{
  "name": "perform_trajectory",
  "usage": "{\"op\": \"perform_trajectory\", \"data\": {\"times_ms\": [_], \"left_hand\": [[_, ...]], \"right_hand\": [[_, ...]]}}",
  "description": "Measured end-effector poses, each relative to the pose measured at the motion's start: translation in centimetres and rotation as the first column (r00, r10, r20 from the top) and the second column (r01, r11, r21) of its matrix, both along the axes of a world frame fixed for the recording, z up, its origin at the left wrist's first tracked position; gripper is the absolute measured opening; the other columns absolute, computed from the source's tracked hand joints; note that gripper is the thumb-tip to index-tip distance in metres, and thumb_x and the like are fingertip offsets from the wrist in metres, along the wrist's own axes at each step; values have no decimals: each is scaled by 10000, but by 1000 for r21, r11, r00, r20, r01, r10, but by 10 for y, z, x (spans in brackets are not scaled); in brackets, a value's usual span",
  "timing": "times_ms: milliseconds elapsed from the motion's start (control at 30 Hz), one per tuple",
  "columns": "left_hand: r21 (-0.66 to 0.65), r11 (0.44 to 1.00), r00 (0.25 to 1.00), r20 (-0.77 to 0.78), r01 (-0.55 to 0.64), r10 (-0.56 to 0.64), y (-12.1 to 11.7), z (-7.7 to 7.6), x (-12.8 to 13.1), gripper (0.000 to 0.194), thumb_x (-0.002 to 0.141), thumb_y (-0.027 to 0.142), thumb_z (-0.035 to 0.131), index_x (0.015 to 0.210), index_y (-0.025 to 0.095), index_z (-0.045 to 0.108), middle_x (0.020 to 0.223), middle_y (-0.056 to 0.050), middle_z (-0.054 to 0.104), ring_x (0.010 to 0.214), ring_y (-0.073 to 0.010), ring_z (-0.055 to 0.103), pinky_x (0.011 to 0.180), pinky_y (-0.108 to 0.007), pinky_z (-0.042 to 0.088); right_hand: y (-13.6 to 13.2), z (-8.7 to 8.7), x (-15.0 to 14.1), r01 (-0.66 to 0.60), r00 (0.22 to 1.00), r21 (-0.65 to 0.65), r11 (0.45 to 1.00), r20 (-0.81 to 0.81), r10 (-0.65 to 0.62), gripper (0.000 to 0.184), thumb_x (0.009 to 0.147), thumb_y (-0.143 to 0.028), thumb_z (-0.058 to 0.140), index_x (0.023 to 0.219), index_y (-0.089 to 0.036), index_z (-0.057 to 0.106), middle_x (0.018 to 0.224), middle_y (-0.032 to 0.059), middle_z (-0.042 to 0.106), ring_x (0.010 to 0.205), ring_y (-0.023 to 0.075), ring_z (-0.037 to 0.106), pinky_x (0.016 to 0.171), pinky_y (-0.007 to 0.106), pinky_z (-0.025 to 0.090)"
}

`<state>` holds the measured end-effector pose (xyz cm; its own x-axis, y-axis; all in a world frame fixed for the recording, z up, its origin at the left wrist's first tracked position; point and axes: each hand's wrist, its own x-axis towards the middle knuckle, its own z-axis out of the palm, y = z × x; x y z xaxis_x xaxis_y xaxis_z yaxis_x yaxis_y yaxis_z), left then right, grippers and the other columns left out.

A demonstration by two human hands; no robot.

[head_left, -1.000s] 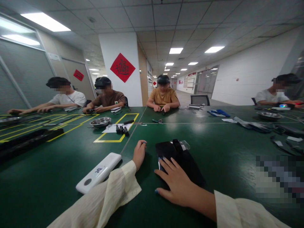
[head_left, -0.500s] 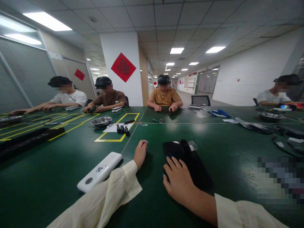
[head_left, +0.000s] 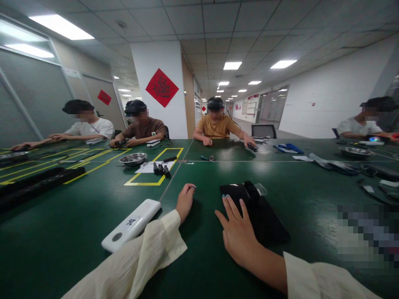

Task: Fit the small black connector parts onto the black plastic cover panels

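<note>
My right hand [head_left: 240,232] lies open with its fingers spread, and its fingertips reach over the left edge of a flat black rectangular object [head_left: 271,220]. Across the far part of that object is a black bar-like piece [head_left: 252,190], with a small clear plastic piece [head_left: 261,189] beside it. My left hand [head_left: 185,201] rests on the table with curled fingers; whether anything is inside them is hidden. Close to my left sleeve lies a white power bank [head_left: 132,224] marked 26.
Several people sit around the green table [head_left: 193,257]. Ahead on the left are a metal bowl [head_left: 133,159], small black cylindrical parts [head_left: 161,169] and yellow tape [head_left: 143,183]. Pliers [head_left: 207,158] lie farther off. A long black tray [head_left: 40,185] lies left, another bowl [head_left: 355,152] right.
The black object has shifted to the right and turned slightly, and my right hand's fingers have spread more. The person opposite has moved a hand rightward with a dark object. My left hand is nearly still.
</note>
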<state>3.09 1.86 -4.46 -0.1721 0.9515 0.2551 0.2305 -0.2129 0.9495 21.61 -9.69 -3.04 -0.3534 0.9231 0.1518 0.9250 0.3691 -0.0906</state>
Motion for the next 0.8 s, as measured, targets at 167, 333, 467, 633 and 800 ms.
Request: {"op": "perform_trajectory", "data": {"times_ms": [167, 333, 467, 633, 800], "left_hand": [[-12, 1000, 1000, -9, -1, 1, 0, 0, 0, 144, 711, 299, 454, 750, 209, 560, 665, 25, 508, 681, -154, 496, 620, -248, 377], [-31, 999, 1000, -3, 6, -7, 0, -1, -1, 155, 718, 301, 461, 762, 207, 575, 677, 21, 524, 695, -156, 512, 625, -244, 391], [-28, 1000, 1000, -8, 12, -12, -1, 1, -1, 149, 719, 297, 468, 750, 203, 579, 681, 17, 533, 697, -157, 518, 636, -247, 398], [-21, 1000, 999, -35, 23, -24, -3, 3, 0, 146, 729, 302, 473, 734, 204, 581, 662, 18, 539, 683, -159, 522, 626, -248, 400], [-9, 998, 996, -74, 54, -55, -4, 3, 0, 153, 734, 311, 476, 748, 205, 586, 678, 17, 550, 684, -158, 512, 645, -258, 392]], "right_hand": [[2, 1, 0, 22, 1000, -56, 998, 10, -22, 495, 861, -315, 443, 1348, -233, 485, 1535, 122, 178, 1417, 324, 20, 1101, 534, -71], [6, -8, 5, 66, 998, -99, 993, 30, -64, 567, 892, -350, 340, 1425, -155, 362, 1534, 139, 174, 1413, 316, 109, 1110, 550, 13], [8, -9, 7, 83, 996, -97, 992, 41, -80, 569, 891, -340, 330, 1434, -170, 344, 1528, 125, 206, 1403, 321, 156, 1096, 582, 61], [13, 8, 16, 243, 967, -175, 954, 115, -225, 554, 865, -263, 384, 1412, -176, 383, 1515, 137, 249, 1378, 354, 219, 1038, 641, 168], [28, 15, 33, 359, 924, -108, 927, 182, -336, 471, 840, -207, 436, 1299, -135, 518, 1414, 190, 411, 1280, 369, 374, 962, 586, 316]]}}
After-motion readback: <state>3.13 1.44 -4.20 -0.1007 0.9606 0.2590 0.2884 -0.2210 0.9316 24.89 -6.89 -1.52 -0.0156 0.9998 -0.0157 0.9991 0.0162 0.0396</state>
